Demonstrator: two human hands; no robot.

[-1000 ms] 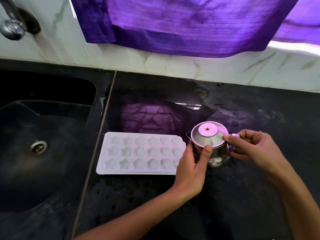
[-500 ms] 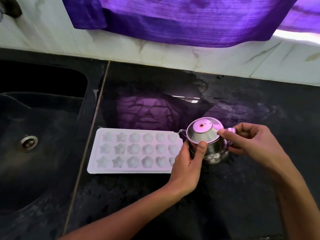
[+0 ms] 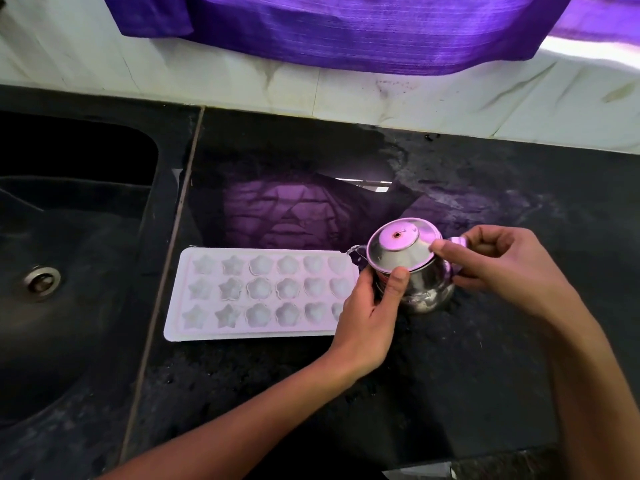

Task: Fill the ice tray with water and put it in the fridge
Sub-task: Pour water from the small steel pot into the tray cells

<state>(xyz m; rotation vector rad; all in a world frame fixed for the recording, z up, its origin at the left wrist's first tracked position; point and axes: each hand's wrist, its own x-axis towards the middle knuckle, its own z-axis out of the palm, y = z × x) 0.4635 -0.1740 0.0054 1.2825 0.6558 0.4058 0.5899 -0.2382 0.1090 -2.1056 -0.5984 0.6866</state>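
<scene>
Both hands: on the small steel kettle [image 3: 414, 271], as they were a second ago; the grip looks unchanged over that second.
Left hand [image 3: 369, 317]: nearest the camera, fingers curled round the kettle's belly with the thumb pressed on its near side, steadying it.
Right hand [image 3: 502, 268]: fingers folded about the handle [image 3: 459, 241] at the kettle's right, thumb tip pressing on the edge of the lid [image 3: 401, 247].
Kettle: it stands on the black counter [image 3: 450, 393], not yet lifted; the lid appears a little tilted, though whether it is being closed or opened I cannot tell from this angle.
Ice tray [image 3: 259, 292]: flat on the counter just left of the kettle, its right end partly hidden behind the left hand; the star and flower cups look pale and I cannot tell whether any hold water.
What changed: chiefly the view, which now sits lower and further right over the counter, so the sink [image 3: 69, 271] and its drain [image 3: 42, 284] lie further left; tray and kettle keep their places relative to each other.
Meaning for the task: pouring seems about to begin, spout [image 3: 356, 252] already facing the tray; the fridge step is far off.
Far side: white tiled wall [image 3: 381, 98] with a purple cloth [image 3: 346, 29] hanging above it.
</scene>
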